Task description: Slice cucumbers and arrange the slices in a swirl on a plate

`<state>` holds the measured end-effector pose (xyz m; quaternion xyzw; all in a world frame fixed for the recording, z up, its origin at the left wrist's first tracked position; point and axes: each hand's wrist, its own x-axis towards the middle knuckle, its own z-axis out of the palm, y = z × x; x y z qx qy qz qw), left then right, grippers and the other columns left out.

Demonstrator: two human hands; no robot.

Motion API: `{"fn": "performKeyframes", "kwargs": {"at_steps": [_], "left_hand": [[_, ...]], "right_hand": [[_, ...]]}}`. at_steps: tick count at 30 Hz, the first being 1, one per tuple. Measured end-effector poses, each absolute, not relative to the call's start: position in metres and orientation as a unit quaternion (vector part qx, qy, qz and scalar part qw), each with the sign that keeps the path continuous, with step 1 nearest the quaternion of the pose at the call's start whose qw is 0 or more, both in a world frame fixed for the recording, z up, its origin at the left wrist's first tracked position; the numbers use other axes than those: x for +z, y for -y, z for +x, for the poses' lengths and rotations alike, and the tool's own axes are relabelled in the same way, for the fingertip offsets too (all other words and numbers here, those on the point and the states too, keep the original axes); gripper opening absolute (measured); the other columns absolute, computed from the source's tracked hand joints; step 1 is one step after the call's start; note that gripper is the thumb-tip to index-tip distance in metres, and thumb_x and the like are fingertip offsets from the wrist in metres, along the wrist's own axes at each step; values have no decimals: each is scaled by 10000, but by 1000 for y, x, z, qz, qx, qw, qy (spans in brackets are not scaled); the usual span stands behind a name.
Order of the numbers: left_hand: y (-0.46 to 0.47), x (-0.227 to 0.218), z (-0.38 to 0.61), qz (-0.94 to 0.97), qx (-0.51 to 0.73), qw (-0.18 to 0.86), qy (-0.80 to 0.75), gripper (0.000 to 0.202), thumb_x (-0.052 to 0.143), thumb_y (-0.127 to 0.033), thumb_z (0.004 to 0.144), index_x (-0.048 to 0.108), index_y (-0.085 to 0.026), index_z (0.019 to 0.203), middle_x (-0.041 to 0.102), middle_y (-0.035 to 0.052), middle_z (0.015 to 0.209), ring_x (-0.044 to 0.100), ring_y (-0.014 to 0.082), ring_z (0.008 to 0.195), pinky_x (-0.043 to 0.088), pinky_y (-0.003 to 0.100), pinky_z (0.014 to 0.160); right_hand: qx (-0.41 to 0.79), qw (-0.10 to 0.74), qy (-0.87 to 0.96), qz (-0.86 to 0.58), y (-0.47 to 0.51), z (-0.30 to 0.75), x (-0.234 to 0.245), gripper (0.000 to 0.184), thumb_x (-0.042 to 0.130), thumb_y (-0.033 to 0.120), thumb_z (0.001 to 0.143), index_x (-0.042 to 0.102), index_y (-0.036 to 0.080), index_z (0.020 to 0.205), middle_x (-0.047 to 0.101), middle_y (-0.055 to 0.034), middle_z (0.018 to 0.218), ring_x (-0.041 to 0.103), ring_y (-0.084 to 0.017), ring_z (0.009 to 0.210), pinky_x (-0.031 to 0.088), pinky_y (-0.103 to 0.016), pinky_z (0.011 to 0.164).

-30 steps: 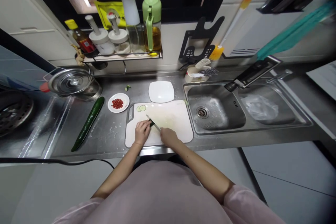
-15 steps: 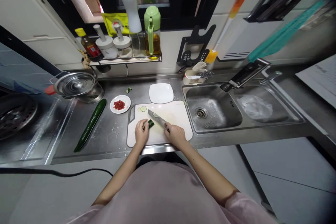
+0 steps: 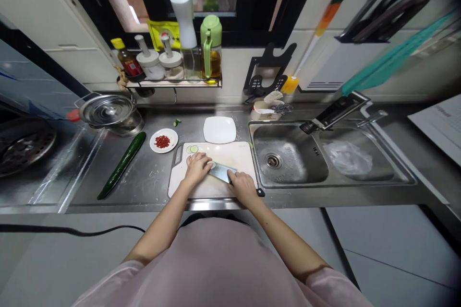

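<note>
With the knife (image 3: 222,172) now laid flat, the right hand (image 3: 243,186) grips its handle while left hand (image 3: 196,168) fingers pinch a cucumber slice (image 3: 212,164) off the blade above the cutting board (image 3: 230,153), risking a nick.

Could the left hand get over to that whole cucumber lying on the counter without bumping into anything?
Probably yes. The left hand rests on the cutting board, and the whole cucumber lies to its left on bare steel counter. Only the small plate of red bits sits nearby, farther back.
</note>
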<state>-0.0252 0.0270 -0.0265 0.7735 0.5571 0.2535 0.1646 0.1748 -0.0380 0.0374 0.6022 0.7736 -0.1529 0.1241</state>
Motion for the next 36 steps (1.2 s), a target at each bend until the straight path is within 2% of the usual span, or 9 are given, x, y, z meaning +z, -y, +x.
{"fn": "performKeyframes", "kwargs": {"at_steps": [5,8,10,15,22,26,32,36], "left_hand": [[-36,-31,-24,740,269,202,-582,106,611,-318,812,696,-256,821,688,43,909,595,226,915,383,424,888],[-48,-38,-26,672,289,216,-647,89,614,-294,796,687,-243,803,685,11,750,601,185,732,402,357,793],[-59,-42,-28,635,295,217,-681,91,618,-299,789,684,-236,799,675,2,691,594,178,682,391,343,768],[-86,-44,-36,596,241,231,-731,162,596,-369,815,680,-234,849,690,10,755,608,188,775,347,349,819],[-99,-49,-44,606,161,172,-760,177,554,-312,831,669,-247,949,690,65,941,573,250,959,315,390,870],[-93,-51,-45,594,201,129,-768,187,558,-319,828,658,-246,968,666,80,1006,550,273,1008,335,397,859],[-39,-53,-48,603,297,139,-727,226,512,-366,876,670,-229,960,679,62,943,593,209,847,398,353,806],[7,-57,-42,664,303,139,-669,230,524,-390,886,682,-256,988,694,45,993,606,203,918,401,359,859]], "right_hand": [[-160,130,-764,612,35,181,37,400,461,304,917,467,177,1297,651,-129,1069,574,-243,1022,376,-307,830],[-159,125,-753,626,34,186,34,406,448,319,922,471,180,1303,657,-123,1061,580,-241,1021,380,-305,827],[-158,121,-748,633,33,190,31,404,447,332,923,481,180,1296,662,-120,1050,587,-241,1014,380,-303,821],[-150,115,-740,645,32,200,22,394,465,343,909,511,193,1270,679,-102,1006,605,-240,982,383,-296,794],[-166,96,-733,652,27,204,22,339,462,338,904,553,217,1207,687,-81,1003,612,-228,955,376,-281,760],[-186,92,-727,654,24,203,22,330,432,351,918,555,226,1198,687,-82,1013,618,-217,953,366,-270,745],[-242,99,-707,657,20,196,14,342,284,332,981,543,220,1175,696,-80,941,639,-194,872,353,-265,702],[-274,96,-718,633,22,181,13,341,262,346,991,543,209,1128,691,-79,937,635,-187,845,349,-258,678]]}}
